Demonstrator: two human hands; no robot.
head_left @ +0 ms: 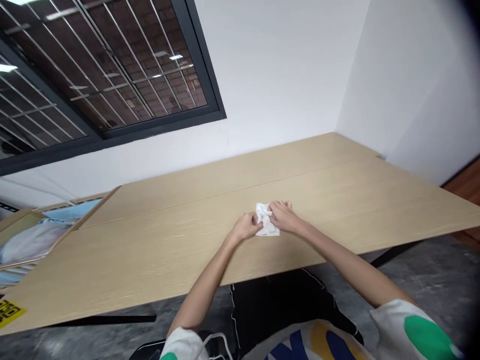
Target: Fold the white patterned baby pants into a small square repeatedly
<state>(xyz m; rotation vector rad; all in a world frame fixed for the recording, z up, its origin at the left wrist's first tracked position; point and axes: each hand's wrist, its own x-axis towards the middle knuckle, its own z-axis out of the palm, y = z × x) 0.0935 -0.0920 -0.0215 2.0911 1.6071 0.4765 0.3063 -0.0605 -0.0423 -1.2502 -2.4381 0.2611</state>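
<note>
A small, crumpled white piece, a cloth or tissue (268, 227), rests on the wooden tabletop near its front edge. Its left side is pinched by my left hand (246, 226), thumb pointing toward the middle. My right hand (283, 216) is closed over the upper right part, fingers curled. Between the two hands the white piece looks wrinkled and partly folded, and its lower edge lies spread toward me. Some of the fingertips are hidden by the hands and the folds, so I cannot tell exactly how each grips.
The pale wooden table (168, 255) reaches back to a white wall, with a seam running along it. To the left stands a crib-like wooden frame with blue and white bedding (37, 242). A yellow and black label (10, 312) marks the table's left corner. A barred window (123, 65) is above.
</note>
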